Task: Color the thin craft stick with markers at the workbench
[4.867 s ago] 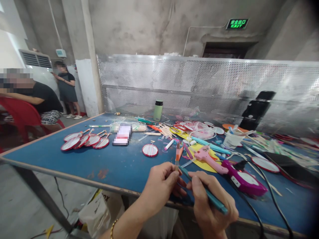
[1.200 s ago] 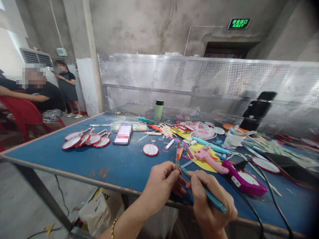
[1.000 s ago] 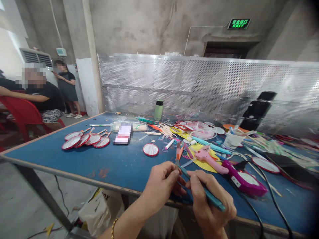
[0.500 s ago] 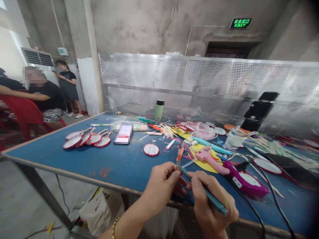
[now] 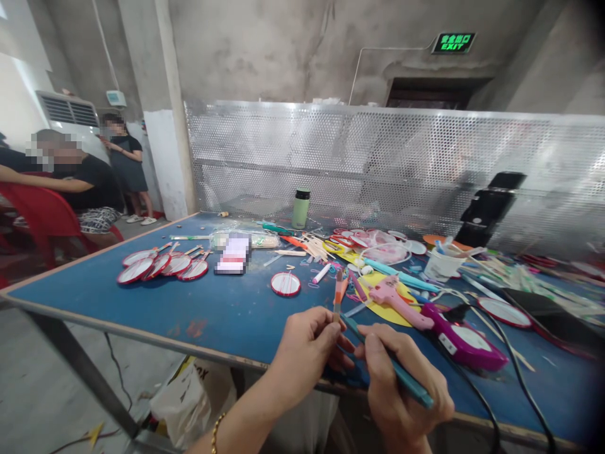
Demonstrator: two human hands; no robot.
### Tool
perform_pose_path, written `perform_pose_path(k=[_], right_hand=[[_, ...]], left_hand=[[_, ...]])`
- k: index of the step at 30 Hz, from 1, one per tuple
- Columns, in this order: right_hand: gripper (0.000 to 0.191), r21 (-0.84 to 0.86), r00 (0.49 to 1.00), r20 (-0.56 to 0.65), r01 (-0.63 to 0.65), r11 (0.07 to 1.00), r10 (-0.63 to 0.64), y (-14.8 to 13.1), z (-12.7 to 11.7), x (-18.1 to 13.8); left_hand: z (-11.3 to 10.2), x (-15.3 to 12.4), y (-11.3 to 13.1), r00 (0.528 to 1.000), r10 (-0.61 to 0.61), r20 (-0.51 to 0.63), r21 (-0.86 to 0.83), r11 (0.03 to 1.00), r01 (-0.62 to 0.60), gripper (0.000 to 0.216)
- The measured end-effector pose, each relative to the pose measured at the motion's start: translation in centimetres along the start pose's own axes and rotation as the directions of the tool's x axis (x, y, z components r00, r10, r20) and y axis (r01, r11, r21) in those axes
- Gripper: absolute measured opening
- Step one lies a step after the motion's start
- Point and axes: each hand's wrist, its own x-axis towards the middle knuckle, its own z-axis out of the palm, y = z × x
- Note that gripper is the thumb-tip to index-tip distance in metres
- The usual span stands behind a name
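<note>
Near the table's front edge, my left hand pinches a small flat wooden stick with an orange section, held upright. My right hand is closed around a teal marker pen. The pen's tip end comes up beside the lower part of the stick, close to my left fingertips; whether they touch I cannot tell. Just beyond my hands lies a round white disc with a red rim. To the right are a pink glue gun on yellow sheet material and a purple device.
Several red-rimmed discs lie at the left, beside a phone. A green bottle stands at the back, before a perforated metal screen. A white cup holds tools. Black cables cross the right side. Two people are at left.
The view has shifted very slightly. My hands, the stick and the marker pen keep nearly the same position and grip.
</note>
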Motion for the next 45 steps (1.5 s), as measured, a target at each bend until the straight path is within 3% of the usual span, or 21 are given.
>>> perform_pose_path(k=[45], right_hand=[[0.015, -0.005, 0.999, 0.033, 0.031, 0.999, -0.031, -0.45, 0.1, 0.82]], left_hand=[[-0.03, -0.06, -0.07, 1.0, 0.005, 0.006, 0.008, 1.0, -0.005, 0.024]])
